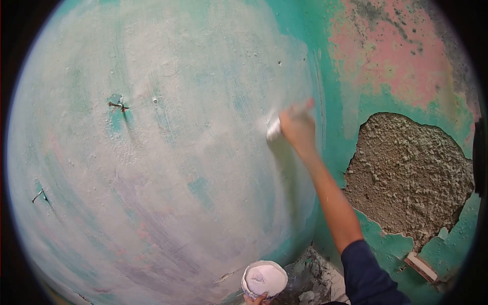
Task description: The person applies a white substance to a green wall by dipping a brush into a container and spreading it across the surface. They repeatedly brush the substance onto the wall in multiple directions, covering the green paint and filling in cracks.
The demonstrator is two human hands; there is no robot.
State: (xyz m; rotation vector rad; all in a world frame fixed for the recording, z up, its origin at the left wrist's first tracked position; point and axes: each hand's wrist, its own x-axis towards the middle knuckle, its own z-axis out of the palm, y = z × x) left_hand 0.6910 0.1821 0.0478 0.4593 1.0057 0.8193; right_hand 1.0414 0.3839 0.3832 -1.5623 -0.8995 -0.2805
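Note:
My right hand (299,127), blurred by motion, is closed around a paintbrush (274,127) whose white bristles meet the wall. A reddish handle end sticks out beyond my fingers. The wall (203,162) carries streaky whitish paint, with turquoise showing through in patches. Low in the view, my left hand (256,300) grips a round tub (244,280) at its near rim. White paint (274,278) fills much of the tub. Only some fingers of that hand show; the rest is cut off by the frame's lower edge.
A metal hook-like piece (118,105) and a second one (39,195) stick out of the wall. Around the corner, turquoise and pink paint surrounds a broken-out rough patch (409,173). A switch-box-like piece (421,267) sits below it. Debris (312,272) lies in the corner.

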